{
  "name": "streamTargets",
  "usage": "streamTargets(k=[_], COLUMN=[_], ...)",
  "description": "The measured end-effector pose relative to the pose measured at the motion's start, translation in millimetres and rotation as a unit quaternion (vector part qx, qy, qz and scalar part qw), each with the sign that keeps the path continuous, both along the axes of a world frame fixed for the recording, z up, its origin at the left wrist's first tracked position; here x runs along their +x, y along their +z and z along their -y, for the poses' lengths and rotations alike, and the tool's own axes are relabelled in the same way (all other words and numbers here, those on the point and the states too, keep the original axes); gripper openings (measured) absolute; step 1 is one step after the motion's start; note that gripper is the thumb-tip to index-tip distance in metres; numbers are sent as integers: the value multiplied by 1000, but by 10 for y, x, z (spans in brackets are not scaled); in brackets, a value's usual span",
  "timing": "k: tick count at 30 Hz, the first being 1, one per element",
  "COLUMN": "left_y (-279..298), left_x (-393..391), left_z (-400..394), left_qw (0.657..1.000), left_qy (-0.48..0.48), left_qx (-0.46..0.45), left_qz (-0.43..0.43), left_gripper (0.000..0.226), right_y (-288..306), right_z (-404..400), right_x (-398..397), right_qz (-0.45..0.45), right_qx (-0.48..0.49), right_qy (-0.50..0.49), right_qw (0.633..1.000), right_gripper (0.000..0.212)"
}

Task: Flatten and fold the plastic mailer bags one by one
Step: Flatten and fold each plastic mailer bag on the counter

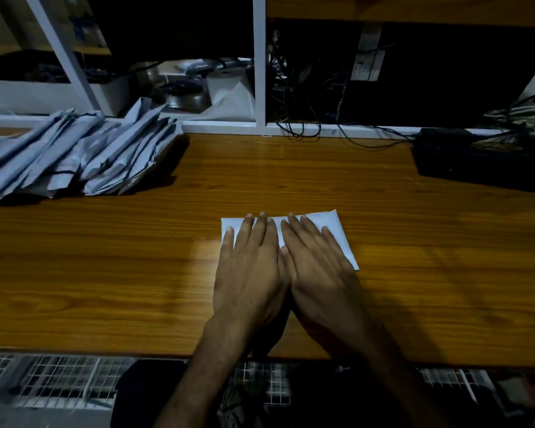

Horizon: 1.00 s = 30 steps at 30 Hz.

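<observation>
Dim light falls over a wooden table (383, 242) whose brown grain runs left to right, with a white shelf frame (259, 63) standing along its far edge. Near the middle of the table, toward the near side, lies a folded white mailer bag (337, 230), a small flat rectangle with its right part uncovered. Both hands lie flat on it, side by side and touching along the thumbs. On the left part of the bag the left hand (250, 270) presses down, fingers straight and slightly spread, tips reaching the bag's far edge; its grip is released, palm down. Over the middle of the bag the right hand (318, 267) presses too, fingers likewise straight and its grip released. Neither hand curls round anything.

At the far left of the table sits a heap of grey-white mailer bags (74, 156), overlapping one another and lying slantwise, well apart from the folded one. At the far right a black keyboard (476, 162) rests on the table, with pale cables (522, 118) bunched behind it. Dark tangled wires (294, 97) hang inside the shelf frame behind the table. Below the near edge of the table a white wire grid (59, 381) shows.
</observation>
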<state>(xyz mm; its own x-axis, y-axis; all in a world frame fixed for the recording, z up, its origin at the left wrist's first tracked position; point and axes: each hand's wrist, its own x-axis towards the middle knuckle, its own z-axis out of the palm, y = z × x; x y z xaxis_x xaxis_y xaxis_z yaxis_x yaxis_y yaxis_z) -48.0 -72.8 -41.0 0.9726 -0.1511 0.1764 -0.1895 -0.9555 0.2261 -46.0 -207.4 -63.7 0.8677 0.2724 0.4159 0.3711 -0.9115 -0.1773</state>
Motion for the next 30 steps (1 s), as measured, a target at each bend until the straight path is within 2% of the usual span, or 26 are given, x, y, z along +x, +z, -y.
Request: streamTargets(k=[19, 30], left_y=[50, 72], left_x=[-53, -63], left_z=[44, 47], left_qw=[999, 995], left_qy=[43, 85], left_qx=[5, 23], left_qz=[-28, -37], left_gripper=[89, 90], right_y=[-5, 67], right_z=[-26, -25], right_x=[44, 25], right_qz=[-11, -79], right_qx=[34, 26], right_qy=[-47, -92], right_qw=[998, 992], right_gripper=[62, 84])
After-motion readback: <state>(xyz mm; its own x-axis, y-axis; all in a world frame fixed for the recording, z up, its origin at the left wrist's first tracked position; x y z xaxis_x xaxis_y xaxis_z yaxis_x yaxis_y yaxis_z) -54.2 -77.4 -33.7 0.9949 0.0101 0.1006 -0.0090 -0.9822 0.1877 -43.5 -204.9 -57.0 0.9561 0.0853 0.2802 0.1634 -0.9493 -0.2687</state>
